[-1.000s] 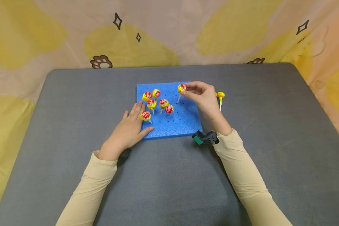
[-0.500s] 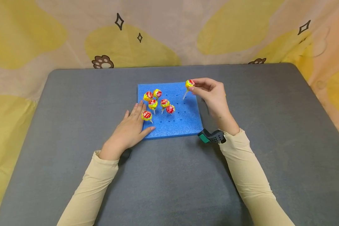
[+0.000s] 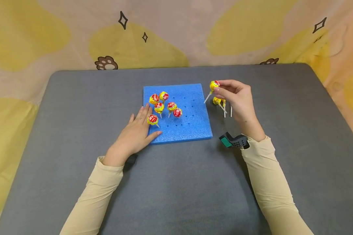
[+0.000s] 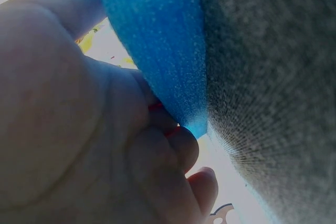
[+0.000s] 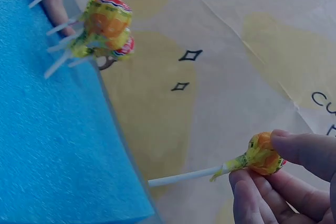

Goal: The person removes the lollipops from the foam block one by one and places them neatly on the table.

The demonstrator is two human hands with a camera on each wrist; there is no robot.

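A lollipop [image 3: 213, 85] in a yellow and red wrapper is pinched by its head between the thumb and fingers of my right hand [image 3: 238, 98]. Its white stick slants down to the left, just off the right edge of the blue foam board [image 3: 191, 130]. My left hand [image 3: 132, 135] lies flat with its fingers along the board's left edge and its thumb over the front corner. Several lollipops [image 3: 159, 107] stand in the board's left half, some tilted. In the right wrist view the held lollipop [image 5: 262, 153] shows clear of the board.
Several loose lollipops [image 3: 217, 100] lie on the grey table [image 3: 176, 189] beneath and beside my right hand, partly hidden by it. Small holes dot the right half of the board. A patterned cloth [image 3: 170, 36] hangs behind the table's back edge.
My right hand has carried the lollipop rightward from above the board to beyond its right edge. The loose lollipops show more. My left hand has stayed in place.
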